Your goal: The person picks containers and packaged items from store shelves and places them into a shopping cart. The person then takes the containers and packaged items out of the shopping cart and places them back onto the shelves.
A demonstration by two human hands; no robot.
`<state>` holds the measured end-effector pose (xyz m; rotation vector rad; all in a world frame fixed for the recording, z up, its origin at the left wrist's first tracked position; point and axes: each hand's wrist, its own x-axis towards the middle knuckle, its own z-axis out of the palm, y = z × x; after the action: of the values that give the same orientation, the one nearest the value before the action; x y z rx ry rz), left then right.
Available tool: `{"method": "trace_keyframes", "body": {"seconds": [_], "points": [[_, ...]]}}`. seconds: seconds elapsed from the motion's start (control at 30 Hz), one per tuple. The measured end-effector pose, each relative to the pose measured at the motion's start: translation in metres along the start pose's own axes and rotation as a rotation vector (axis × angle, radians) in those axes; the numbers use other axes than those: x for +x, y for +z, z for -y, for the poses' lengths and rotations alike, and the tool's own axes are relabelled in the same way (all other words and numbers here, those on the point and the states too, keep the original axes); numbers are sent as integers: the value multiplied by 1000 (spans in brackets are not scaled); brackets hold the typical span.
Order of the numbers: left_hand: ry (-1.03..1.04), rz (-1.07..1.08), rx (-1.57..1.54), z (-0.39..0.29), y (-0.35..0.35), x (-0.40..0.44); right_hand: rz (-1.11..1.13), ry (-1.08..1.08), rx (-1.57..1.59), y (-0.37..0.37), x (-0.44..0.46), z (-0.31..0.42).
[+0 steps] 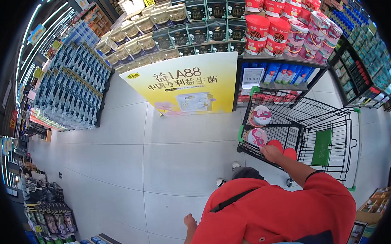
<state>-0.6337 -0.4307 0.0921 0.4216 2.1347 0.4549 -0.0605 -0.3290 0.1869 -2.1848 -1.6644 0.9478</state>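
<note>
My right hand reaches over the near side of the shopping cart, its fingers closed at the edge of a pink-and-white tub. A second pink-and-white tub sits just beyond it, at the cart's left end. Two red rounded things lie beside my right hand; their kind is hard to make out. Low on my left side, my left hand hangs over the floor with loosely curled fingers, and nothing shows in it.
A yellow-and-white advertising board stands left of the cart. Behind are stacked red mosquito-coil tubs, pink tubs and dark green packs. A pallet of dark packs rises at left. Pale tiles cover the floor.
</note>
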Motion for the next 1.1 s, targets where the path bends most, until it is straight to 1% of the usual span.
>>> {"method": "trace_keyframes", "body": {"seconds": [0.03, 0.07, 0.1, 0.13, 0.17, 0.2, 0.23, 0.27, 0.3, 0.33, 0.37, 0.4, 0.43, 0.5, 0.57, 0.6, 0.63, 0.67, 0.7, 0.73, 0.77, 0.8, 0.87, 0.9, 0.93, 0.97, 1.0, 1.03, 1.1], "points": [[11, 1, -7, 46, -10, 34, 12, 9, 1, 4, 2, 3], [27, 57, 49, 74, -8, 56, 17, -8, 13, 11, 6, -2], [42, 110, 107, 68, 17, 76, 12, -12, 16, 14, 7, -2], [47, 104, 106, 63, 20, 81, 16, -15, 18, 16, 8, -1], [68, 149, 138, 55, 5, 71, 33, -8, 23, 7, -3, 13], [101, 194, 156, 49, 12, 78, 31, -15, 27, 10, 2, 13], [102, 187, 156, 45, 22, 79, 22, -34, 31, 12, 3, 13], [285, -77, 204, 36, 41, 82, 10, -56, 35, 18, 7, 10], [461, -342, 253, 19, 51, 81, 11, -61, 40, 22, 7, 9], [461, -350, 250, -4, 9, 94, 14, -48, 55, 24, 7, 9], [343, -125, 175, -48, 10, 79, 16, -39, 69, 24, 10, 9], [213, 98, 110, -105, -5, 30, 30, -41, 74, 13, -4, 24], [215, 87, 100, -127, 0, 41, 42, -29, 54, 11, -2, 27], [245, 110, 205, -155, 5, 69, 63, -31, 38, 13, 6, 29], [345, 160, 254, -176, 5, 107, 107, 63, 56, 13, 10, 30], [325, 143, 191, -188, 9, 123, 117, 52, 56, 15, 13, 27], [294, 128, 140, -203, -3, 120, 99, 108, 108, 6, 1, 36], [288, 120, 137, -214, -1, 132, 69, 156, 156, 8, 7, 33], [300, 89, 109, -228, 1, 141, 75, 151, 155, 6, 17, 36], [321, 61, 77, -246, 11, 152, 67, 207, 235, 6, 31, 35], [322, 58, 76, -262, 14, 158, 65, 270, 318, 6, 41, 37], [333, 86, 48, -275, 13, 161, 69, 270, 322, 11, 54, 34], [328, 110, 36, -312, 0, 140, -55, 334, 384, 17, 78, 38], [307, 100, -55, -330, 2, 132, -49, 331, 381, 22, 94, 43], [289, 91, -151, -347, 8, 129, -122, 372, 550, 24, 112, 59], [294, 90, -161, -364, 14, 135, -201, 409, 721, 29, 130, 71], [348, 93, -181, -379, 16, 141, -175, 361, 707, 33, 141, 76], [402, 94, -198, -398, 16, 145, -176, 358, 707, 34, 148, 90], [480, 98, -226, -450, 11, 145, -142, 487, 168, 34, 148, 123]]}}
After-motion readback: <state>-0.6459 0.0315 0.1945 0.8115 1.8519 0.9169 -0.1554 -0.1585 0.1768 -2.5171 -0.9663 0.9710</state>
